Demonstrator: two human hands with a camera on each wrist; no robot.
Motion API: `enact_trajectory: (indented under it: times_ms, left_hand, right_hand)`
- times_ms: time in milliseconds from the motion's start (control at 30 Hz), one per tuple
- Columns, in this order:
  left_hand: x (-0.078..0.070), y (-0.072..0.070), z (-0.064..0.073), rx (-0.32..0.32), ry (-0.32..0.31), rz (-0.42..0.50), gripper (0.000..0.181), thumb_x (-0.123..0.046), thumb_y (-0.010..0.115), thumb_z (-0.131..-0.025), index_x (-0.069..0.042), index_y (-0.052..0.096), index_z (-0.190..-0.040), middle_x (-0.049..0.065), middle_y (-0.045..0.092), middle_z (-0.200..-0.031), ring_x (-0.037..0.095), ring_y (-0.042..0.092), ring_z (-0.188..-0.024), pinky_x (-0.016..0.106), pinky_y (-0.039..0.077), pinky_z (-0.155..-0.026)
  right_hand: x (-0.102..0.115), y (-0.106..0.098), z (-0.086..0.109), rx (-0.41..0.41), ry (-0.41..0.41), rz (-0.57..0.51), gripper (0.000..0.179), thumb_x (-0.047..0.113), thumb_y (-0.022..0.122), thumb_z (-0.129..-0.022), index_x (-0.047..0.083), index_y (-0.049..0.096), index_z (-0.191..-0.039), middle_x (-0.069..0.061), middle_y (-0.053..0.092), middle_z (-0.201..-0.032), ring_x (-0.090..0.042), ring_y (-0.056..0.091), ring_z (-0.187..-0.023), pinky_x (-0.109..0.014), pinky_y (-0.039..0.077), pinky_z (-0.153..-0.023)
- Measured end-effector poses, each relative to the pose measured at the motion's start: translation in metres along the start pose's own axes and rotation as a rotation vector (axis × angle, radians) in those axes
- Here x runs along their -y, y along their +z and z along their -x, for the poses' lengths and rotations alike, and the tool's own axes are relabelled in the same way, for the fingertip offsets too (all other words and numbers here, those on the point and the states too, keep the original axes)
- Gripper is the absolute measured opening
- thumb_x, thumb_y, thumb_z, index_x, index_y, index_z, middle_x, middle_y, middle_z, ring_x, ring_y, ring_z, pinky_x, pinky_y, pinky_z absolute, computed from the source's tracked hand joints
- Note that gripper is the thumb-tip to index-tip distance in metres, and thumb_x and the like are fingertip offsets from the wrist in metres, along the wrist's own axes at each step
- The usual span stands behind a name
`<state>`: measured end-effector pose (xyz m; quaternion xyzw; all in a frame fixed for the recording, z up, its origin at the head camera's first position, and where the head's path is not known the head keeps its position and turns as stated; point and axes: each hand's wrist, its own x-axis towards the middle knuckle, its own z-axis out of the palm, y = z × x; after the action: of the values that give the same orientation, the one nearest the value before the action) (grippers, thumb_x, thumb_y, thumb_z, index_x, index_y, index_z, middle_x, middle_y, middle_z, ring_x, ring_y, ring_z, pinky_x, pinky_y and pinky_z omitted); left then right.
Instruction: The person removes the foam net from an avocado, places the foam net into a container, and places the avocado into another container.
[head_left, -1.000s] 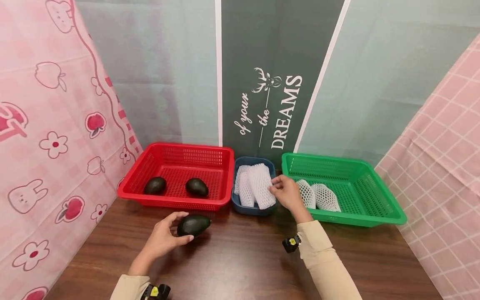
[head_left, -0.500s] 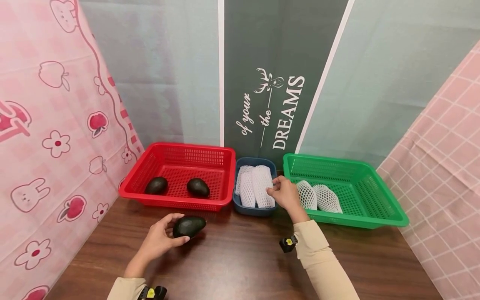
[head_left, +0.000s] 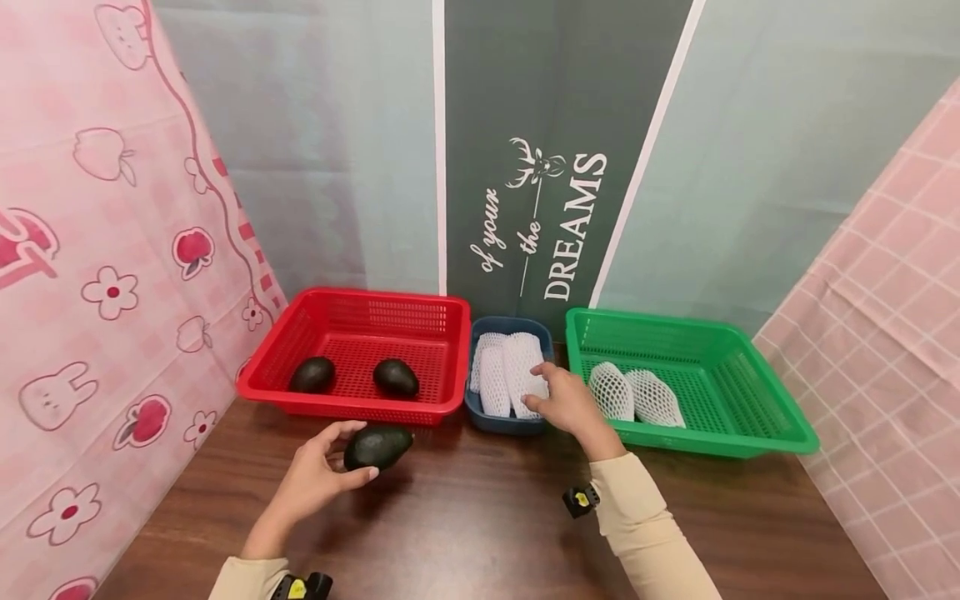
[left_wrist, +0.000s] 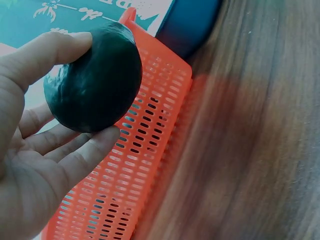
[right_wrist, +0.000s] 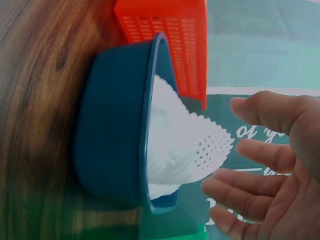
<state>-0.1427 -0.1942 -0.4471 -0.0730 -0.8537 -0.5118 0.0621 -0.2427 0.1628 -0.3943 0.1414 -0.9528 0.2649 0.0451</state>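
My left hand [head_left: 311,475] grips a dark avocado [head_left: 378,447] between thumb and fingers, held above the table in front of the red basket. In the left wrist view the thumb presses one side of the avocado [left_wrist: 97,80] and the fingertips bear on the other. My right hand [head_left: 566,402] hovers over the right side of a small blue bin [head_left: 506,425] that holds several white foam net sleeves [head_left: 495,379]. The right wrist view shows the right hand's fingers [right_wrist: 240,185] spread apart, nothing between them, close to the sleeves' mesh ends [right_wrist: 207,147].
Two avocados lie in the red basket [head_left: 360,407] at the left: one avocado [head_left: 312,375] left, another avocado [head_left: 396,378] right. In the green basket [head_left: 720,442] rest two net-wrapped fruits [head_left: 654,398]. The brown wooden table [head_left: 480,525] stretches in front. Printed curtains [head_left: 345,167] stand behind.
The right hand has shifted slightly left and lower over the foam sleeves, its thumb and fingers parting. The left hand with the avocado has drifted a little left.
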Motion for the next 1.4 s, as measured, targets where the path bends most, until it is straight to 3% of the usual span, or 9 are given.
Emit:
enact_trajectory:
  times_ms: [433, 833, 967, 1233, 1400]
  left_hand:
    - [-0.013, -0.009, -0.013, -0.041, 0.052, 0.004, 0.058, -0.016, 0.085, -0.066, -0.011, 0.059, -0.117, 0.004, 0.061, -0.107, 0.018, 0.058, -0.092, 0.029, 0.05, -0.075]
    - [-0.017, -0.01, -0.022, -0.108, 0.021, -0.009, 0.057, -0.018, 0.085, -0.067, -0.011, 0.059, -0.117, 0.006, 0.061, -0.103, 0.018, 0.06, -0.083, 0.026, 0.051, -0.07]
    - [-0.019, -0.01, -0.027, -0.135, 0.029, -0.037, 0.058, -0.021, 0.084, -0.068, -0.01, 0.058, -0.118, 0.007, 0.061, -0.106, 0.018, 0.058, -0.088, 0.025, 0.05, -0.07]
    - [-0.021, -0.011, -0.036, -0.182, 0.026, -0.077, 0.061, -0.026, 0.083, -0.069, -0.01, 0.056, -0.121, 0.008, 0.06, -0.11, 0.019, 0.055, -0.097, 0.04, 0.051, -0.077]
    - [-0.023, -0.011, -0.041, -0.199, 0.001, -0.074, 0.061, -0.027, 0.082, -0.07, -0.009, 0.055, -0.122, 0.009, 0.059, -0.112, 0.022, 0.054, -0.099, 0.043, 0.05, -0.078]
  right_hand:
    - [0.028, 0.004, -0.001, 0.083, -0.012, 0.116, 0.047, 0.028, 0.074, -0.077, 0.005, 0.061, -0.115, -0.017, 0.06, -0.11, -0.031, 0.056, -0.1, -0.045, 0.046, -0.082]
    - [0.049, 0.009, -0.002, 0.122, -0.072, 0.154, 0.046, 0.029, 0.074, -0.077, 0.007, 0.062, -0.115, -0.014, 0.06, -0.108, -0.03, 0.057, -0.096, -0.045, 0.047, -0.079]
    - [0.055, 0.011, -0.002, 0.125, -0.077, 0.155, 0.046, 0.031, 0.074, -0.077, 0.008, 0.062, -0.116, -0.014, 0.059, -0.108, -0.03, 0.057, -0.096, -0.046, 0.047, -0.079]
    - [0.068, 0.018, -0.005, 0.138, -0.117, 0.166, 0.047, 0.031, 0.074, -0.076, 0.01, 0.061, -0.116, -0.013, 0.059, -0.107, -0.029, 0.058, -0.094, -0.045, 0.047, -0.076]
    - [0.074, 0.022, -0.006, 0.147, -0.13, 0.156, 0.047, 0.031, 0.073, -0.077, 0.01, 0.061, -0.118, -0.012, 0.059, -0.107, -0.026, 0.057, -0.093, -0.044, 0.048, -0.075]
